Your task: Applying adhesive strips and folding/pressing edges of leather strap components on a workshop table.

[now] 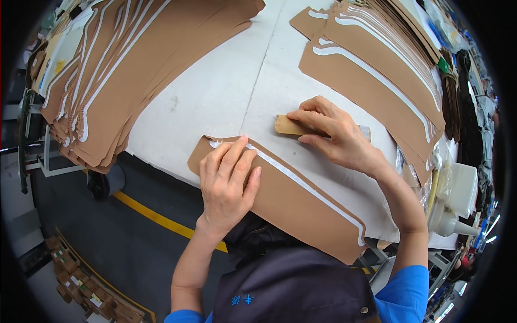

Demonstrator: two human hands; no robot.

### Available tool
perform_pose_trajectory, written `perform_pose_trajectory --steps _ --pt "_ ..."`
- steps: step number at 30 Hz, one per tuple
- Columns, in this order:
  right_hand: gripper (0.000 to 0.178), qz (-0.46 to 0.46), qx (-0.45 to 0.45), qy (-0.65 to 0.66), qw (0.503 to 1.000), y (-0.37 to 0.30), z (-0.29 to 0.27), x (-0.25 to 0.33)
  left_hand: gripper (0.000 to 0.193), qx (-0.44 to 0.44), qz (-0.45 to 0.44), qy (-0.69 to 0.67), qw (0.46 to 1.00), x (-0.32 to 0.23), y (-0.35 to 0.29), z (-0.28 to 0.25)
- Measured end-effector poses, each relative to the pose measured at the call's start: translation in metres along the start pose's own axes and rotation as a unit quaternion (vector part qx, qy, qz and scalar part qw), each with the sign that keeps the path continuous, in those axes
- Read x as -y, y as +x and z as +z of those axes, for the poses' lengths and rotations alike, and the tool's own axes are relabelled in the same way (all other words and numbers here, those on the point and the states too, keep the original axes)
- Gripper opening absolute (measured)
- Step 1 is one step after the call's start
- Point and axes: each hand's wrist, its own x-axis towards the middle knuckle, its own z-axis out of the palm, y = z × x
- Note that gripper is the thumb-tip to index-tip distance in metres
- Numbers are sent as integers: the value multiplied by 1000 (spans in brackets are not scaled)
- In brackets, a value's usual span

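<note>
A brown panel (pixel 301 196), like leather or card, lies at the table's near edge and overhangs it. A white strip (pixel 301 180) runs along its far edge, with small notches at the left end. My left hand (pixel 226 169) lies on the panel's left end, fingers stretched out and fingertips at the strip. Beyond the panel, my right hand (pixel 334 132) is closed round a tan bar-shaped tool (pixel 288 126). A grey end of the tool shows past the hand's right side. Its exact kind is hidden by the fingers.
Fanned brown panels with white strips (pixel 145 70) are stacked at the left; another stack (pixel 371 89) lies at the right. A white plastic bottle (pixel 449 223) stands at the right edge. Cardboard boxes (pixel 91 285) sit on the floor at lower left.
</note>
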Motion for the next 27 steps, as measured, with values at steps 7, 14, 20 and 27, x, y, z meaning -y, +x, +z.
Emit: perform_pose_trajectory --steps 7,14,20,27 --pt "46 -8 -15 -19 1000 -11 -4 -2 31 4 9 5 1000 -1 3 -5" --pt "50 -3 -30 -125 992 -46 -16 2 24 -46 52 -11 998 8 -5 -7" --pt "51 55 -90 -241 965 -107 -32 13 22 -44 49 -2 998 20 6 -27" --pt "51 192 -195 -336 901 -213 -55 -2 56 159 31 -10 987 29 53 -50"
